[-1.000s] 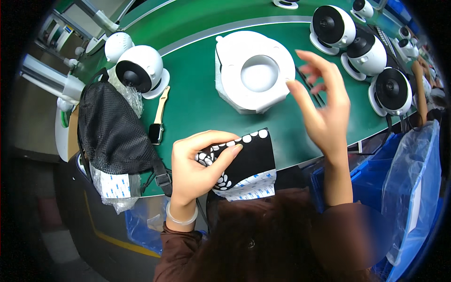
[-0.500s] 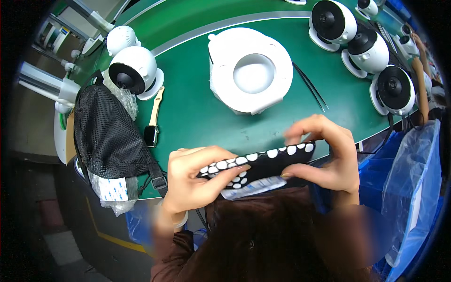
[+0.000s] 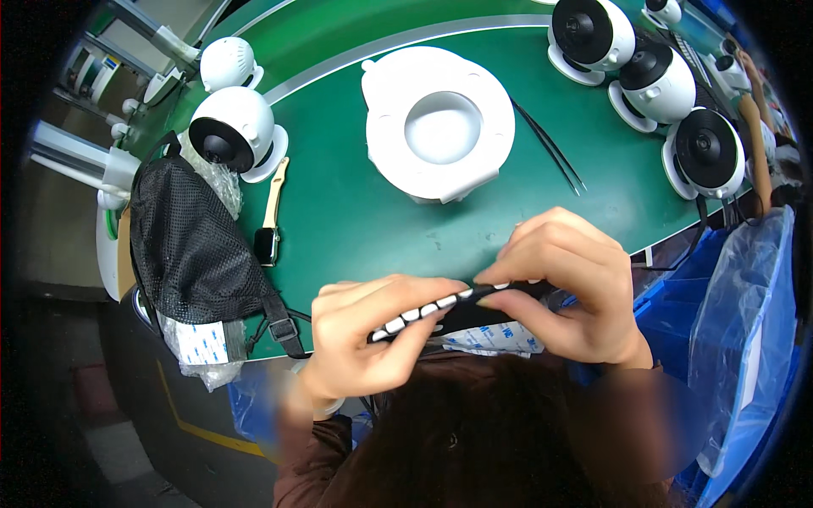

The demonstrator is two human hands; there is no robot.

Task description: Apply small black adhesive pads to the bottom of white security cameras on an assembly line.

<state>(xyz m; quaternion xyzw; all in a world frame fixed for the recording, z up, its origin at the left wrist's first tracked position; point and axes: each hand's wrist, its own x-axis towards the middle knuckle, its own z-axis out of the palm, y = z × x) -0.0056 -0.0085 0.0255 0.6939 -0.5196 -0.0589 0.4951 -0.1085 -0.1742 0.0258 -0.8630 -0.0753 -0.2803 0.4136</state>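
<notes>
Near the table's front edge, a thin black sheet with white round dots (image 3: 417,314) is tilted nearly edge-on. My left hand (image 3: 360,339) pinches its left end between thumb and fingers. With thumb and forefinger close together at the sheet's upper edge, my right hand (image 3: 576,288) grips it right of the middle; whether a single dot is between those fingertips I cannot make out. Just below hangs a white sheet with blue print (image 3: 495,337), partly covered by the black one. Beyond my hands stands a white ring-shaped part (image 3: 385,157) with a round opening, apart from both hands.
Black tweezers (image 3: 550,146) lie right of the ring. Ball-shaped white cameras stand left (image 3: 254,127) and right (image 3: 690,89). A watch (image 3: 267,244) and a black mesh bag (image 3: 190,237) lie left. A plastic-lined blue bin (image 3: 737,339) is at right; another person's arm (image 3: 758,157) shows beyond.
My right hand has moved left along the sheet, and its thumb and forefinger have closed at the edge. The sheet has tipped, so fewer dots show. The view has shifted slightly.
</notes>
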